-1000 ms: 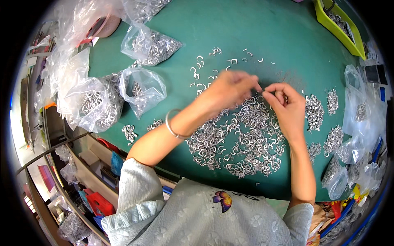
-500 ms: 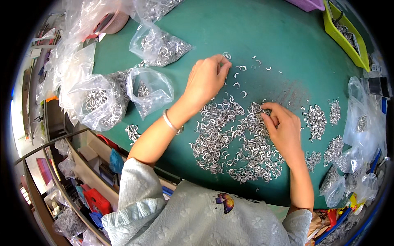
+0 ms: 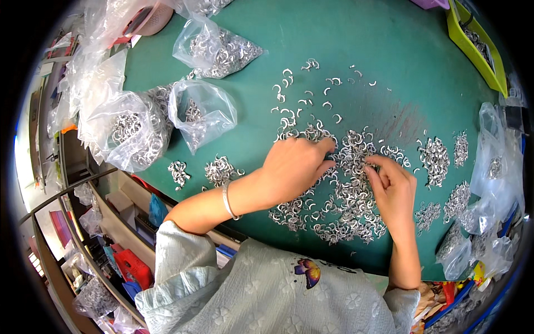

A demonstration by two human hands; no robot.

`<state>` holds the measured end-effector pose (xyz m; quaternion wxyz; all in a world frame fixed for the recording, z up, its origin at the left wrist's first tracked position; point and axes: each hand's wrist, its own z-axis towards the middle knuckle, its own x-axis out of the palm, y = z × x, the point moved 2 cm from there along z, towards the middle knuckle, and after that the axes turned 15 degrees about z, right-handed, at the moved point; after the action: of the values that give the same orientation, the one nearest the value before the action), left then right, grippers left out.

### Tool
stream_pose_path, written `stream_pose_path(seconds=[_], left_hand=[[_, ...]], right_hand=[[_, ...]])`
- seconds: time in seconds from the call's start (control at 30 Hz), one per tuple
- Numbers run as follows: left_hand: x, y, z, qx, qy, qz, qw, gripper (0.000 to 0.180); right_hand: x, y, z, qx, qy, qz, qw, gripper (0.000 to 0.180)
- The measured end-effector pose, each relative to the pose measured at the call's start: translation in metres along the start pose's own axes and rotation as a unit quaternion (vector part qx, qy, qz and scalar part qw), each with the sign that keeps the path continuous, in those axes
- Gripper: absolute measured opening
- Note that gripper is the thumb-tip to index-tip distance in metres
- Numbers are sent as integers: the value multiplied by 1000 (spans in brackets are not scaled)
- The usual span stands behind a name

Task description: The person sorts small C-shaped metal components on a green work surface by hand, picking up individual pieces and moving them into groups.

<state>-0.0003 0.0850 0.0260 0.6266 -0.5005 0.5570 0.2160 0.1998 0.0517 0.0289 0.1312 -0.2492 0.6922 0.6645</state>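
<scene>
Small silvery crescent-shaped metal pieces [image 3: 353,200] lie in a broad loose heap on the green tabletop [image 3: 261,117]. My left hand [image 3: 295,167] reaches over the left part of this heap, back of the hand up. Its thumb and index finger are apart among the pieces, while the other fingers are hidden under the palm. On the heap's right side is my right hand [image 3: 394,183], thumb and index tips brought close together at the pieces. Whatever is between those tips is too small to make out. Beyond the left hand, loose crescents [image 3: 306,102] are scattered.
Smaller piles of pieces [image 3: 434,160] sit to the right, another pile [image 3: 218,170] to the left. Clear plastic bags of pieces [image 3: 222,53] stand at the far left; an open bag [image 3: 203,114] is nearer. A lime-green bin [image 3: 484,61] is at the far right.
My left hand has come nearer from the far edge of the scattered crescents onto the heap, its fingers parting. My right hand has shifted slightly right and nearer.
</scene>
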Motion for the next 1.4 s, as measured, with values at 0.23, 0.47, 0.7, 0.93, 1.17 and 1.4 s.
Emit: stream_pose_path(seconds=[0.23, 0.47, 0.7, 0.93, 1.17, 1.4], left_hand=[[9, -8, 21, -14, -68, -29, 997, 18], [13, -8, 7, 12, -6, -19, 1000, 11], [12, -7, -27, 58, 44, -96, 993, 11], [5, -10, -13, -51, 3, 24, 998, 32], [6, -13, -44, 59, 48, -47, 996, 21], [-4, -6, -41, -115, 15, 2, 993, 26]], right_hand=[[21, 8, 33, -50, -51, -55, 996, 19], [13, -5, 8, -48, 30, -26, 998, 15], [-5, -4, -19, -1, 135, 36, 990, 19], [1, -3, -14, 0, 36, -69, 997, 34], [8, 10, -41, -41, 151, -93, 983, 45], [4, 14, -36, -37, 108, -50, 992, 39]])
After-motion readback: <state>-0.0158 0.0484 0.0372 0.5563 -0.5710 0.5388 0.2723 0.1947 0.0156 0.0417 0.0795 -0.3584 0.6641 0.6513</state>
